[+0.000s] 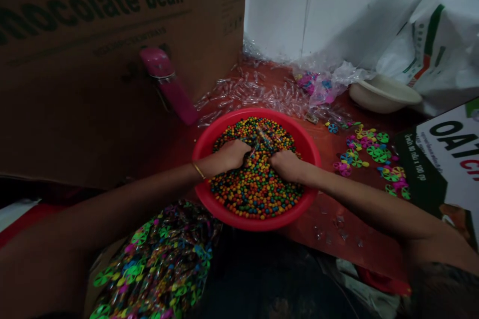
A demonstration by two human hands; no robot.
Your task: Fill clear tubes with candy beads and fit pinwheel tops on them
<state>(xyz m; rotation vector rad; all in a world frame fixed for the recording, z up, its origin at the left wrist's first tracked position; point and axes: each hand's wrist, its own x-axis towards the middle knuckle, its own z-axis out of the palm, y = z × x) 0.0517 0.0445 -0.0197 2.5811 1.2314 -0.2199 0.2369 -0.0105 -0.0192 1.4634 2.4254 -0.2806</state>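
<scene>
A red basin (312, 194) full of small multicoloured candy balls (258, 194) stands in the middle. Both hands are inside it, pressed into the candies. My left hand (235, 154), below a gold bracelet on the wrist, is curled at the left; its fingertips are hidden. My right hand (287, 165) is curled at the right, its fingers down among the balls. Between the hands lie clear plastic tubes (265, 134), partly sunk in the candies. What either hand grips cannot be made out.
Empty clear tubes (250, 90) are heaped behind the basin. Colourful wheel-shaped caps (368, 147) lie right, near a cream bowl (385, 94) and printed box (441, 154). A large carton (93, 84) with a pink object (170, 87) stands left. Filled, capped tubes (160, 259) fill the lower left.
</scene>
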